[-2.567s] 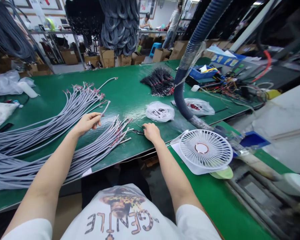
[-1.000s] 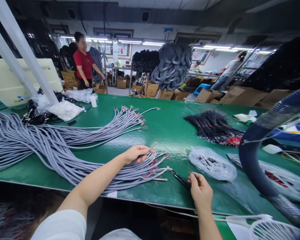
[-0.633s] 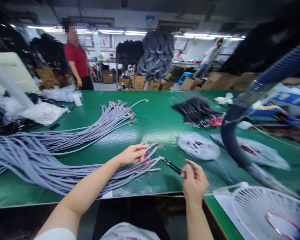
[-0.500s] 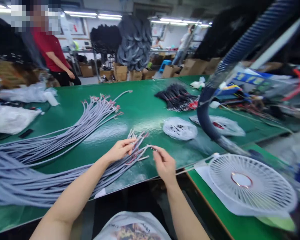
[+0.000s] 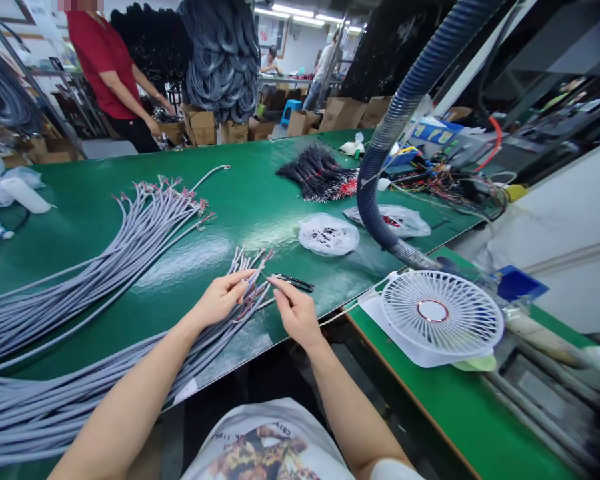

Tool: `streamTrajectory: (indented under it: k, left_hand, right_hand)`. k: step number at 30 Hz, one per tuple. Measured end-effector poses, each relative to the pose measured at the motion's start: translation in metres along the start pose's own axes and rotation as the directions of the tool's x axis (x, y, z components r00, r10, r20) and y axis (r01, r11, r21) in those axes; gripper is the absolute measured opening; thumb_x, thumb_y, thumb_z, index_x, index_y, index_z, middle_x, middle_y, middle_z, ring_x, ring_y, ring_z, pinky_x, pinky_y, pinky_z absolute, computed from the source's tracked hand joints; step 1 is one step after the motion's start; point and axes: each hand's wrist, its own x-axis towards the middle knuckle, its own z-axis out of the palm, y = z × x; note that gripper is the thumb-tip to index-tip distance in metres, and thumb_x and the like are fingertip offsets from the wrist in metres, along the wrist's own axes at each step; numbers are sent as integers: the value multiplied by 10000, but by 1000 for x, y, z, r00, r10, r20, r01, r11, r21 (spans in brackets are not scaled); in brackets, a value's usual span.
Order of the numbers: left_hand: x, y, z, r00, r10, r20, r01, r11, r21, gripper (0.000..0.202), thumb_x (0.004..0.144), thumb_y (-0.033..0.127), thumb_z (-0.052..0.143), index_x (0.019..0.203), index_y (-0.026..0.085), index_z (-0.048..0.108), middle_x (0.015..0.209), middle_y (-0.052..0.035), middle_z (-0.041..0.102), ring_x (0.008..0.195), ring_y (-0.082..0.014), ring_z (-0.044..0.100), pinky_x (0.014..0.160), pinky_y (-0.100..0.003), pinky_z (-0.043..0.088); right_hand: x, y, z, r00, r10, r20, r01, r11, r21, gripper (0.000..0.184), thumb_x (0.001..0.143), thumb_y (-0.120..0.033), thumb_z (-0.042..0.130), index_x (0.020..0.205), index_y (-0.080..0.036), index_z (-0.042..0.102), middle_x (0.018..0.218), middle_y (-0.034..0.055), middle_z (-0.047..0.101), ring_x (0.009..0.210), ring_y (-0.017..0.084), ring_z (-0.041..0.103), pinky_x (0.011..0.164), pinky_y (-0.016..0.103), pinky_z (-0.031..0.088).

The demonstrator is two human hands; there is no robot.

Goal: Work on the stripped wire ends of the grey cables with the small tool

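My left hand (image 5: 220,299) pinches the stripped end of a grey cable (image 5: 249,275) from the near bundle of grey cables (image 5: 105,390) on the green table (image 5: 260,200). My right hand (image 5: 294,312) is closed on black tweezers (image 5: 294,283), whose shaft points right while the tip meets the cable end. Both hands are close together near the table's front edge. A second bundle of grey cables (image 5: 145,230) fans out further back.
Two clear bags of small parts (image 5: 329,235) (image 5: 397,220) and a pile of black wires (image 5: 320,175) lie to the right. A blue ribbed hose (image 5: 387,127) arcs down beside a white fan (image 5: 443,319). A person in red (image 5: 113,67) stands beyond the table.
My right hand picked the black tweezers off the table and brought them left to the cable end held by my left hand. The view swung up and back down.
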Motion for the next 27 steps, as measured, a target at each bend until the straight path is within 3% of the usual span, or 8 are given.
streamTrajectory:
  k: [8, 14, 19, 27]
  left_hand:
    - [-1, 0, 1, 1000, 28, 4, -28, 999, 15, 521, 885, 366, 454, 1311, 87, 562, 558, 50, 407, 532, -98, 358, 548, -216, 323]
    - [-1, 1, 0, 1000, 26, 9, -27, 998, 61, 511, 893, 352, 433, 1313, 91, 565, 570, 45, 406, 548, -104, 370, 566, -222, 327]
    - [-2, -1, 0, 999, 23, 25, -24, 999, 40, 523, 897, 373, 436, 1324, 96, 553, 565, 51, 389, 539, -103, 352, 546, -218, 310]
    - [0, -2, 0, 1000, 10, -4, -10, 999, 30, 517, 889, 373, 446, 1303, 89, 568, 559, 50, 395, 525, -98, 351, 531, -211, 305]
  right_hand:
    - [-1, 1, 0, 1000, 24, 14, -25, 996, 81, 316, 896, -231, 495, 1136, -184, 694, 1038, 80, 725, 990, 207, 676, 902, 345, 536]
    - [0, 5, -1, 998, 52, 33, -56, 989, 138, 302, 890, -242, 506, 1112, -190, 705, 839, 58, 708, 743, 166, 657, 681, 280, 541]
    - [0, 8, -1, 996, 63, 62, -73, 984, 165, 301, 892, -242, 500, 1110, -181, 699, 721, 28, 652, 496, 87, 491, 495, 220, 435]
    - [0, 6, -2, 996, 67, 56, -75, 983, 166, 312, 897, -231, 484, 1121, -159, 689, 629, 3, 584, 481, 78, 475, 502, 211, 426]
